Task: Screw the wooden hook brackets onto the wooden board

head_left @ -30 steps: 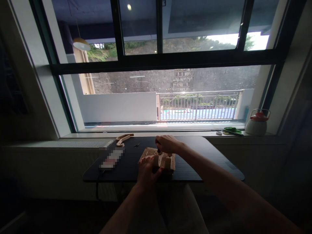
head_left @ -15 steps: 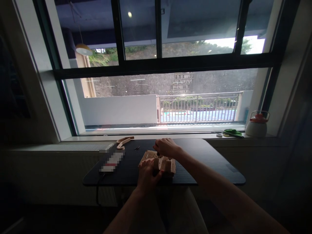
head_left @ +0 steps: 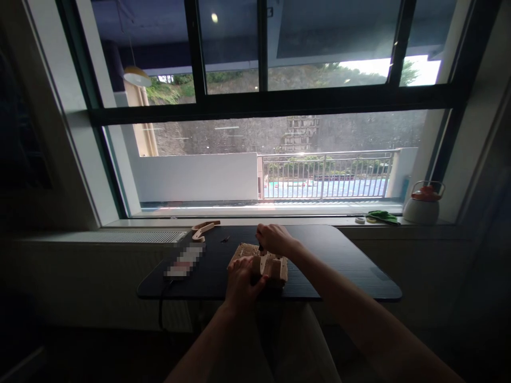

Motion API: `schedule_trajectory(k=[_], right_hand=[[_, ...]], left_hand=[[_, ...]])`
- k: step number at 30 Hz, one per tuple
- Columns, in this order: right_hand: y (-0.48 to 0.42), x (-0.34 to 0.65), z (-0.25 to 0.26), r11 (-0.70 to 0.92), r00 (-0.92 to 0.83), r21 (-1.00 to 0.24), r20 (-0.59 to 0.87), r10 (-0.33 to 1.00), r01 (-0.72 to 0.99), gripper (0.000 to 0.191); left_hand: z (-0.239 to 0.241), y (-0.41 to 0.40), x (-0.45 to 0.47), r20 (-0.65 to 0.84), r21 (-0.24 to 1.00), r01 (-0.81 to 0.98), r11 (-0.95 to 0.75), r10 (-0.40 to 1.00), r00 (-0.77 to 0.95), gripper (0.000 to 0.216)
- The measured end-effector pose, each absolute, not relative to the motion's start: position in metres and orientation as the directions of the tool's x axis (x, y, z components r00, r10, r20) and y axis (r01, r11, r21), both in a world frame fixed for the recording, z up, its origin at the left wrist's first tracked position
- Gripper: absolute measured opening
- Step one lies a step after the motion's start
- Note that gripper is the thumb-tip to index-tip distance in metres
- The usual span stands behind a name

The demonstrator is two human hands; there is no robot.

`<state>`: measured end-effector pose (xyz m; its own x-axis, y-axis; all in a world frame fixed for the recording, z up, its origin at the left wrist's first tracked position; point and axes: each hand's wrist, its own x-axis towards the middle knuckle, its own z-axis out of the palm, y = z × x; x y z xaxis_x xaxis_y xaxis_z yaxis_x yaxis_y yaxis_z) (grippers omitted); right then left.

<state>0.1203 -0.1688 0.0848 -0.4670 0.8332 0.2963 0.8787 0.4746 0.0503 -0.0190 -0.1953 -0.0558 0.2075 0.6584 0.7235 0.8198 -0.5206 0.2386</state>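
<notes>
A brown wooden-looking block assembly (head_left: 275, 271), with holes in its flat top and raised blocks at the front, lies near the front middle of the table. My left hand (head_left: 240, 281) grips its left front part, thumb along the front and fingers over the top. Above the assembly, my right hand (head_left: 274, 239) is closed around a small dark tool (head_left: 261, 247) pointing down at the top. Most of the tool is hidden by the fingers, so its kind is unclear. Small dark pieces, perhaps screws (head_left: 225, 239), lie to the left behind the assembly.
Curved light wooden pieces (head_left: 205, 230) lie at the table's back left. A blurred-out power strip-like object (head_left: 184, 260) with a cable is at the left edge. On the windowsill stand a white jug (head_left: 422, 207) and a green cloth (head_left: 382, 216). The dark table (head_left: 343, 266) has rounded corners.
My right hand has shifted slightly to the right and turned a little, showing more of the dark tool. My left hand stays on the block assembly. The view has moved slightly.
</notes>
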Motion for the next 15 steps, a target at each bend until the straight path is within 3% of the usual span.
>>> schedule_trajectory(k=[6,15], right_hand=[[-0.17,0.118,0.081,0.426,-0.414,0.037,0.33,0.849,0.904,0.037],[-0.177,0.119,0.091,0.566,-0.565,0.099,0.315,0.762,0.818,0.029]], left_hand=[[-0.056,-0.196,-0.019,0.723,0.224,0.818,-0.53,0.653,0.225,0.039],[-0.057,-0.194,-0.019,0.722,0.238,0.817,-0.526,0.658,0.213,0.041]])
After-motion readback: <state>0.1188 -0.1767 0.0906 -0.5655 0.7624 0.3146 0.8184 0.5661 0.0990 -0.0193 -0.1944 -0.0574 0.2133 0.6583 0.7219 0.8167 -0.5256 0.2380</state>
